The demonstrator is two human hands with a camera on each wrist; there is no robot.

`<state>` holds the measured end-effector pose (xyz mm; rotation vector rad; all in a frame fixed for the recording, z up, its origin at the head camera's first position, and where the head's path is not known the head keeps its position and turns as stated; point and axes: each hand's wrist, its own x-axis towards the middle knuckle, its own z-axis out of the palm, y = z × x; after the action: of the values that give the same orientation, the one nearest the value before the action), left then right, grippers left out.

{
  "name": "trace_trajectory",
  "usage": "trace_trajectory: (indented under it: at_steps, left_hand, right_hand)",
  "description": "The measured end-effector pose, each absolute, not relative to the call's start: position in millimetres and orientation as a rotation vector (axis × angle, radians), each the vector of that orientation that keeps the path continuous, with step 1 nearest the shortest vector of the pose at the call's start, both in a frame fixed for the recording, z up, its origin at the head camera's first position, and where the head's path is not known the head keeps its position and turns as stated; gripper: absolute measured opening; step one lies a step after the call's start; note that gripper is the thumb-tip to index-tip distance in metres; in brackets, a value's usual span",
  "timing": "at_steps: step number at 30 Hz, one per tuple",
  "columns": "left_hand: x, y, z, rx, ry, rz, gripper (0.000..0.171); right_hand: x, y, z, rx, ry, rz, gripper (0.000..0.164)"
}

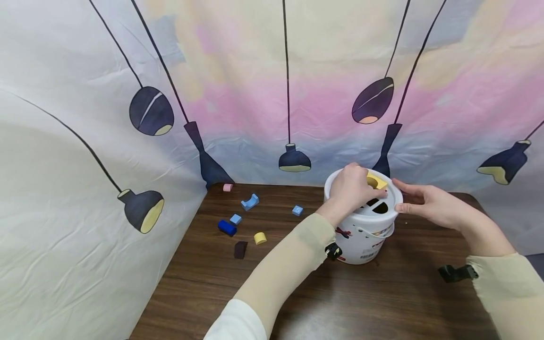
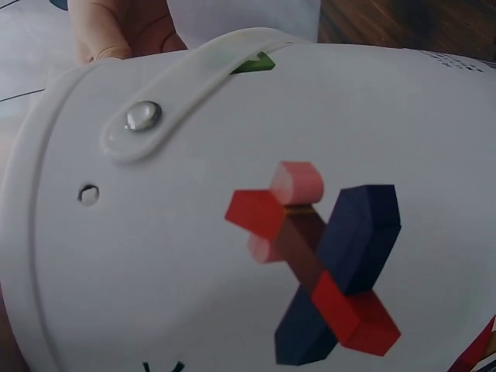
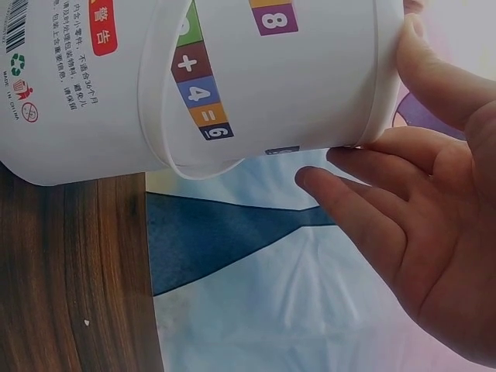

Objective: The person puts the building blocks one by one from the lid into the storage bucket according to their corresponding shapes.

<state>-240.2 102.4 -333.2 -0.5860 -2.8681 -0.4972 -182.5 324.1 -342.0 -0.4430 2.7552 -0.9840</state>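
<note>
A white bucket (image 1: 361, 241) with printed pictures of blocks stands at the back right of the table. Its white lid (image 1: 361, 215) has shaped holes, among them a dark rounded one. My left hand (image 1: 350, 189) reaches over the lid and pinches a yellow arch block (image 1: 378, 179) right at its top. That block's lower part is hidden by the fingers. At the lid's right edge, my right hand (image 1: 433, 205) rests thumb and fingertips against the rim. In the right wrist view its fingers (image 3: 364, 209) are spread and mostly straight beside the bucket.
Left of the bucket lie small blocks: a light blue arch (image 1: 250, 202), a dark blue block (image 1: 227, 228), a yellow one (image 1: 260, 238), a dark brown one (image 1: 240, 250), a pink one (image 1: 227, 187) and light blue squares (image 1: 297, 210). A lamp-patterned cloth (image 1: 255, 94) hangs behind the table.
</note>
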Motion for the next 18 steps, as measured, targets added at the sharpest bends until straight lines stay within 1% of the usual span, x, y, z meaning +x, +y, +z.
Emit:
trace_trajectory:
  at_steps: [16,18]
  left_hand:
    - [-241.2,95.4,-334.2,-0.595,-2.876,-0.571,0.039]
    - [-241.2,95.4,-334.2,-0.599,-2.876,-0.565,0.043]
  right_hand:
    - [-182.9,323.7,-342.7,-0.441,2.761,-0.975,0.084]
    - [-182.6,324.1,-342.7,-0.447,2.765,-0.975,0.083]
